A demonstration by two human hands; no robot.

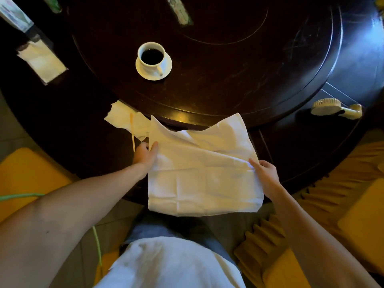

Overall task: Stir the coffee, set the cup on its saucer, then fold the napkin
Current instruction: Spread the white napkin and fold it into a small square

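Note:
A white cup (151, 55) of black coffee stands on its white saucer (166, 68) on the dark round turntable. A large white cloth napkin (199, 175) lies spread over the table's near edge, its far part creased and partly lifted. My left hand (146, 153) pinches the napkin's left edge, thumb on top. My right hand (266, 175) grips the right edge, index finger pointing across the cloth. A thin wooden stir stick (132, 132) rests on a crumpled paper napkin (126, 119) just left of the cloth.
The dark wooden table (62, 125) carries a raised turntable (249, 69). A tissue holder (41, 61) sits far left, a small hand-held fan (336, 108) at right. Yellow chair cushions (27, 175) flank me on both sides.

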